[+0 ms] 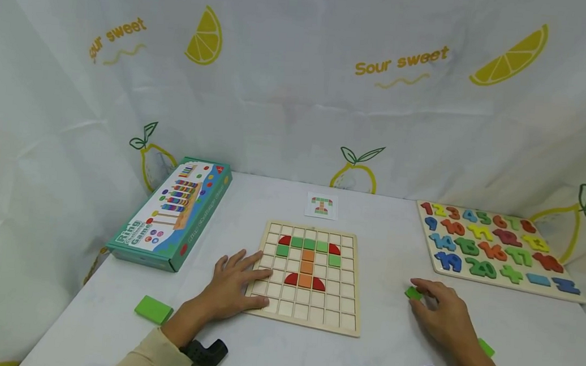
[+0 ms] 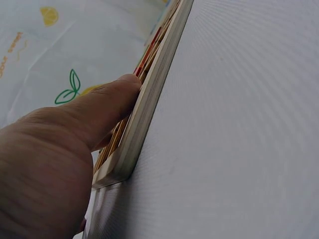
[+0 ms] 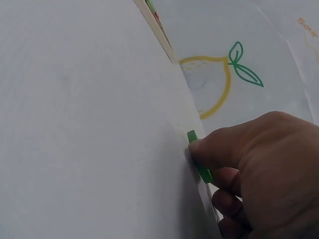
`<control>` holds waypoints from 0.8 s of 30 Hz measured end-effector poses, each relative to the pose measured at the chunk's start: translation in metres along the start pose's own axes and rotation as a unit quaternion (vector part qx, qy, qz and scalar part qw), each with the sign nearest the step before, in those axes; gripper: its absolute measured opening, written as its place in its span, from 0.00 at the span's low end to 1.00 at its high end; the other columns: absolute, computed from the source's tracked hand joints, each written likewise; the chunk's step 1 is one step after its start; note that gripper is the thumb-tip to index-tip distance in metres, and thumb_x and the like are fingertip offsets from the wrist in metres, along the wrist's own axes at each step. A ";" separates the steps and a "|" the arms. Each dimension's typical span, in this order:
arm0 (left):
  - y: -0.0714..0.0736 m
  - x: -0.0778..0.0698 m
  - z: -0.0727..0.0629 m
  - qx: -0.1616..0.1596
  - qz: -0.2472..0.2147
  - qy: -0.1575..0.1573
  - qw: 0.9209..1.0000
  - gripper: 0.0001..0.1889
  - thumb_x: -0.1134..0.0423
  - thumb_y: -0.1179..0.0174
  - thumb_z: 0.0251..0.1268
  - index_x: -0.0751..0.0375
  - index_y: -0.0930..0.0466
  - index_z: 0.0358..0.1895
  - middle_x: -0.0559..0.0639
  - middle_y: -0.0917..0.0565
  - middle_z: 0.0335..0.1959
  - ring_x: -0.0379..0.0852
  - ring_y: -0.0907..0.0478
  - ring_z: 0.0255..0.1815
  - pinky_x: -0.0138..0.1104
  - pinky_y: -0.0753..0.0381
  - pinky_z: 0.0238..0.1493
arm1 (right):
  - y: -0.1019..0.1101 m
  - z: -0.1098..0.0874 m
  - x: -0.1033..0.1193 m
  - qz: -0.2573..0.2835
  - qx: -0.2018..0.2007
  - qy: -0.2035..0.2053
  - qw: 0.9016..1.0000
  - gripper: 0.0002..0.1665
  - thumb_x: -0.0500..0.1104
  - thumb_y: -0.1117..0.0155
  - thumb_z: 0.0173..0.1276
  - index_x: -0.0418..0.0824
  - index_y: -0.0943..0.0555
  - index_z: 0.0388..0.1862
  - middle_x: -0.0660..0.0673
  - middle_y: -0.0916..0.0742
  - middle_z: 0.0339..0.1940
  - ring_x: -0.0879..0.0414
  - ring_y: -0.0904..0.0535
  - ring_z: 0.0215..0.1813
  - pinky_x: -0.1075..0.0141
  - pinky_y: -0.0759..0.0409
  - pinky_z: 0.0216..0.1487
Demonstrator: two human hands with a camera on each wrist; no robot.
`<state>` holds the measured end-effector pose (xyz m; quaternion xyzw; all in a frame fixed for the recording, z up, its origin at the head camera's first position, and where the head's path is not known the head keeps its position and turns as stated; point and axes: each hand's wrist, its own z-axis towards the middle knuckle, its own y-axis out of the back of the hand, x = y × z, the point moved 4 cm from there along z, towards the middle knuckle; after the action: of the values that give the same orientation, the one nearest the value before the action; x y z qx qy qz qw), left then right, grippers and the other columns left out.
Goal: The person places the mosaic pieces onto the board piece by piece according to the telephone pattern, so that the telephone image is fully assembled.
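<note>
A wooden grid board (image 1: 338,319) lies on the white table, with green, orange and red pieces set in a T-like pattern. My left hand (image 1: 232,286) rests on the board's left side, fingers spread; in the left wrist view its thumb (image 2: 112,102) lies over the wooden rim. To the right of the board, my right hand (image 1: 442,312) pinches a small green square tile (image 1: 413,293) between thumb and fingers, low over the table. The right wrist view shows the green tile (image 3: 205,174) edge-on at the thumb. Behind the board lies a pattern card (image 1: 321,206) with a similar figure.
A ring game box (image 1: 200,225) lies at the left, and a number puzzle board (image 1: 500,280) at the back right. One green block (image 1: 154,309) sits near my left wrist; another green piece (image 1: 486,348) is partly hidden beside my right forearm. A lemon-print curtain (image 1: 279,91) hangs behind.
</note>
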<state>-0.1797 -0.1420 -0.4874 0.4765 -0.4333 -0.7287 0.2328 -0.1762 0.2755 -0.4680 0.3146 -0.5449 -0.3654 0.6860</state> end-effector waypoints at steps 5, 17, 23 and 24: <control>0.002 -0.002 0.000 -0.006 -0.003 -0.005 1.000 0.33 0.37 0.34 0.53 0.47 0.21 0.62 0.51 0.37 0.73 0.64 0.50 0.73 0.64 0.60 0.63 | 0.001 -0.001 0.003 -0.003 -0.032 0.023 0.999 0.26 0.31 0.31 0.57 0.31 0.23 0.57 0.36 0.16 0.45 0.39 0.23 0.51 0.44 0.25 0.51; 0.003 -0.004 0.000 0.005 0.004 -0.012 1.000 0.32 0.36 0.36 0.54 0.46 0.21 0.62 0.52 0.38 0.73 0.65 0.51 0.73 0.65 0.60 0.62 | 0.019 -0.005 0.031 0.033 -0.118 0.138 0.983 0.27 0.25 0.26 0.48 0.35 0.18 0.50 0.46 0.14 0.41 0.56 0.22 0.42 0.86 0.35 0.47; 0.002 -0.003 0.000 0.007 0.006 -0.010 1.000 0.32 0.36 0.36 0.55 0.46 0.21 0.62 0.52 0.38 0.73 0.65 0.51 0.73 0.65 0.60 0.62 | 0.029 -0.005 0.060 0.058 -0.120 0.173 0.976 0.27 0.25 0.27 0.49 0.36 0.18 0.51 0.47 0.14 0.42 0.60 0.23 0.43 0.84 0.33 0.48; 0.002 -0.003 0.000 0.007 0.006 -0.010 1.000 0.32 0.36 0.36 0.55 0.46 0.21 0.62 0.52 0.38 0.73 0.65 0.51 0.73 0.65 0.60 0.62 | 0.031 -0.005 0.065 0.061 -0.121 0.178 0.975 0.27 0.24 0.27 0.49 0.36 0.18 0.51 0.47 0.15 0.42 0.60 0.23 0.43 0.83 0.33 0.49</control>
<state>-0.1786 -0.1407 -0.4839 0.4680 -0.4435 -0.7289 0.2300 -0.1573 0.2375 -0.4102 0.2559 -0.3841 -0.3241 0.8258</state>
